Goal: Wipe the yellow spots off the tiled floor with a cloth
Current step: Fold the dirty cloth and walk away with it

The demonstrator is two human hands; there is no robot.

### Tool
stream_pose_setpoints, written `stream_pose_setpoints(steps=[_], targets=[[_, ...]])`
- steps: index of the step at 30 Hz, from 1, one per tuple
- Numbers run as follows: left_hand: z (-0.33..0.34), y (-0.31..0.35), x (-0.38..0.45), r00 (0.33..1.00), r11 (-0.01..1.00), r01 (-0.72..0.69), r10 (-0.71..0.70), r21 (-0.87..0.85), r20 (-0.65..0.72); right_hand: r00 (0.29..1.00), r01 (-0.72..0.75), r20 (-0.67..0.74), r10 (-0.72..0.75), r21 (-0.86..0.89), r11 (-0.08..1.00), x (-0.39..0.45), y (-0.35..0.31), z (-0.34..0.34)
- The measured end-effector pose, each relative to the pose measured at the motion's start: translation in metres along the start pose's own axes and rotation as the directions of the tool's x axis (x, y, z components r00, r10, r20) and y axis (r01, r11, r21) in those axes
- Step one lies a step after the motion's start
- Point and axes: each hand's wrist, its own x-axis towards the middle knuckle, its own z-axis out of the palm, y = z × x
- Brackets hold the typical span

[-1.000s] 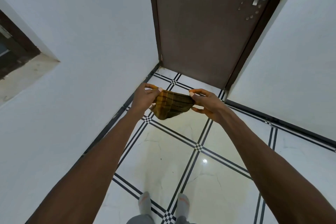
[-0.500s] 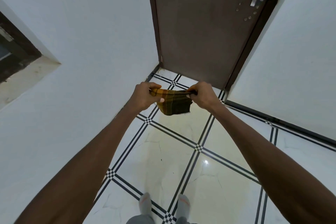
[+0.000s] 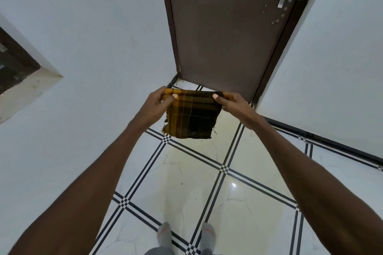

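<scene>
A yellow and black checked cloth (image 3: 191, 117) hangs spread out in front of me, above the floor. My left hand (image 3: 154, 106) pinches its upper left corner and my right hand (image 3: 232, 104) pinches its upper right corner. Below lies the white tiled floor (image 3: 186, 182) with black line borders, and a faint yellowish stain tints the tiles under the cloth and toward the door. I stand upright, arms stretched forward.
A brown closed door (image 3: 223, 27) with a metal latch (image 3: 281, 0) is straight ahead. White walls close in on the left (image 3: 93, 47) and right (image 3: 331, 78). A dark window recess (image 3: 14, 66) is at far left. My feet in grey socks (image 3: 184, 236) show at the bottom.
The cloth was bunched between my hands a second ago. Now my hands have moved apart and it hangs open as a flat square.
</scene>
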Motion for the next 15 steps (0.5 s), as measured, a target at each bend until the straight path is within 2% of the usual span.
stream_pose_setpoints(steps=[3,6,8,10,12,13,15], targets=[[0.01,-0.002,0.002,1.0,0.998,0.004,-0.003,0.057,-0.018,0.999,-0.017,0.035,0.01,0.199,0.98,-0.002,-0.001,0.008],[0.016,-0.004,0.005,0.996,0.979,0.001,0.018,0.204,-0.092,1.0,-0.004,0.029,-0.001,0.185,0.983,-0.002,-0.004,0.013],[0.016,-0.011,0.009,0.993,0.974,0.058,-0.033,0.22,-0.117,0.999,-0.045,0.001,0.045,0.17,0.984,0.0,-0.003,0.017],[0.019,-0.019,0.011,0.969,0.966,0.226,-0.209,0.127,-0.128,0.982,-0.185,0.063,0.176,0.218,0.958,0.003,0.001,0.02],[0.025,-0.024,0.007,0.89,0.897,0.438,-0.442,-0.063,-0.11,0.934,-0.344,0.193,0.3,0.263,0.902,0.002,0.007,0.022],[0.026,-0.023,0.003,0.857,0.854,0.497,-0.511,-0.156,-0.063,0.911,-0.398,0.235,0.338,0.288,0.871,0.0,0.01,0.022],[0.027,-0.021,-0.003,0.866,0.832,0.489,-0.5,-0.261,0.029,0.901,-0.423,0.259,0.348,0.348,0.836,-0.001,0.018,0.02]])
